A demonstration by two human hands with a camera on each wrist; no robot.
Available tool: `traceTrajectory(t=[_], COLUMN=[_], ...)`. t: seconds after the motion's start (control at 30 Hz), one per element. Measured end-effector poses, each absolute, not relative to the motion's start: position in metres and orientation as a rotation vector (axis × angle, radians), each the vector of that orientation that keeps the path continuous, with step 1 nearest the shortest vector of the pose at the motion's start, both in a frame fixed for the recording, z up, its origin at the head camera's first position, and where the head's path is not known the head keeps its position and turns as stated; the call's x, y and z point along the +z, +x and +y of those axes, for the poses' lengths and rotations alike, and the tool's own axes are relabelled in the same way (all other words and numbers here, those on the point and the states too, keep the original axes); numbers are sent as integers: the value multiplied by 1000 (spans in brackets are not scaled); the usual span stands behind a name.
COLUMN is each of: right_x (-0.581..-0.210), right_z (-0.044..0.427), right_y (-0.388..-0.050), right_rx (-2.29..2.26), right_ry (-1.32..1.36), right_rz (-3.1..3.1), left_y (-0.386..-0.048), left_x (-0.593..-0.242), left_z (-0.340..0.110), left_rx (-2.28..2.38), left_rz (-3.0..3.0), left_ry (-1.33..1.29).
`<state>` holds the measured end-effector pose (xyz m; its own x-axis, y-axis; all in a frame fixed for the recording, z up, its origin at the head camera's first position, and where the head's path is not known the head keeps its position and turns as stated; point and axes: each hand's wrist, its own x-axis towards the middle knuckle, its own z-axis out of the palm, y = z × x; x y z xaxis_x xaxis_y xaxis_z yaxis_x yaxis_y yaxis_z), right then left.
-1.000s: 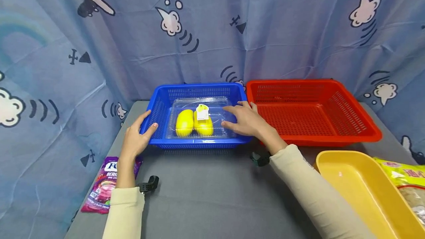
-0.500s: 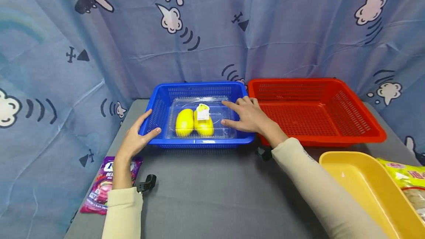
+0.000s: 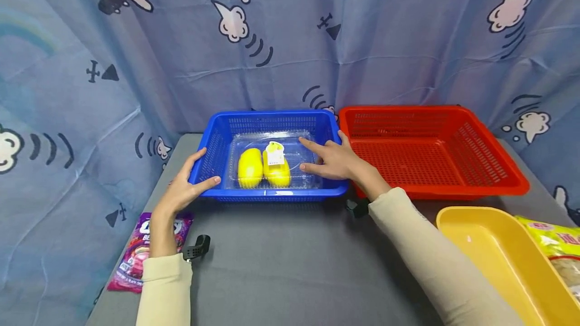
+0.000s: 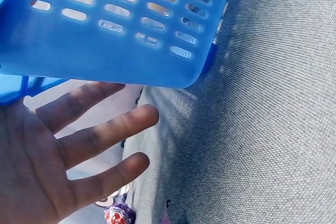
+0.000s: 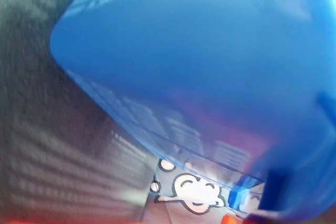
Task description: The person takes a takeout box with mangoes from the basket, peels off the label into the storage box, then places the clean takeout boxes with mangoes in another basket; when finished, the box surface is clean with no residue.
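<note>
A blue basket [image 3: 272,193] stands at the back of the table, holding a clear plastic box [image 3: 302,175] with two yellow oval fruits [image 3: 250,167] and a white label [image 3: 275,156]. At its left side is my left hand [image 3: 181,187], thumb over the front left corner. The left wrist view has that hand [image 4: 63,150] with fingers spread and extended just below the basket wall [image 4: 94,51]. My right hand [image 3: 337,161] lies over the right rim, index finger and thumb stretched inward above the box. Only blurred basket wall [image 5: 184,40] fills most of the right wrist view.
Right beside the blue basket is a red basket [image 3: 503,187]. A yellow tray [image 3: 480,250] lies at the front right, with a yellow-green bag [image 3: 555,238] beyond it. The purple candy bag [image 3: 131,260] lies near the left edge. A patterned curtain [image 3: 281,29] hangs behind.
The head view has shifted slightly. My right hand has moved a little toward the right rim, its index finger and thumb still extended. The left hand stays at the left side; the fruits have not moved.
</note>
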<state>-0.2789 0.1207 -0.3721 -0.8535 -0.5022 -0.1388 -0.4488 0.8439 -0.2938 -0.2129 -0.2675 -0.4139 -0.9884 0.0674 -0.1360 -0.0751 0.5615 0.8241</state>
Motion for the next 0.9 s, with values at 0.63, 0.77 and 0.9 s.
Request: traceTrajectory(t=[0.63, 0.77, 0.9], right_x=[-377, -375, -368], right_z=[130, 130, 131], right_y=[-273, -271, -267], right_rx=[-1262, -1280, -1335], right_ry=[-715, -660, -606], right_rz=[2801, 2804, 2797], left_y=[-212, -212, -213], left_x=[-412, -413, -413], left_z=[-266, -265, -266], left_rx=[1470, 1478, 1475], left_rz=[2581, 2575, 2571], left_ry=[22, 24, 10])
